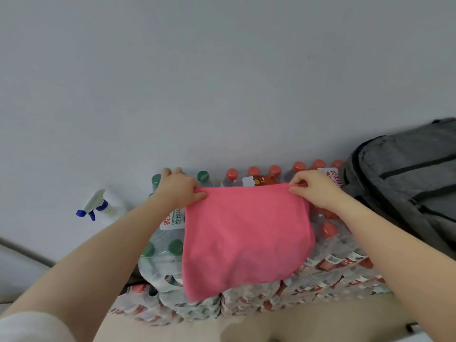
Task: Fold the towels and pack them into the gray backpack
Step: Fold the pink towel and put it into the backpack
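Both hands are up in front of the person, each pinching a top corner of the pink square microfibre towel [246, 240]. The left hand [179, 187] clamps the left corner between thumb and fingers; the right hand [312, 187] does the same at the right corner. Probably held this way to pull the top edge taut so the cloth hangs flat and the corners line up for a fold.

The towel hangs in the air, not resting on anything, in front of the shrink-wrapped packs of clear plastic water bottles [333, 257] with red and green caps, stacked against the wall. Its top edge shows a doubled layer, and a second edge peeks out down the right side, so it looks already folded once. It is soft and limp, with a fuzzy nap. The bottom edge sags uneven, lower at the left corner.

The gray fabric backpack with black zip lines [407, 181] sits on the right end of the bottle stack, just beside the right hand, within easy reach for packing. Cannot tell whether its main compartment is open.

A white spray bottle with blue trigger [103, 208] stands left of the stack, by the wall.
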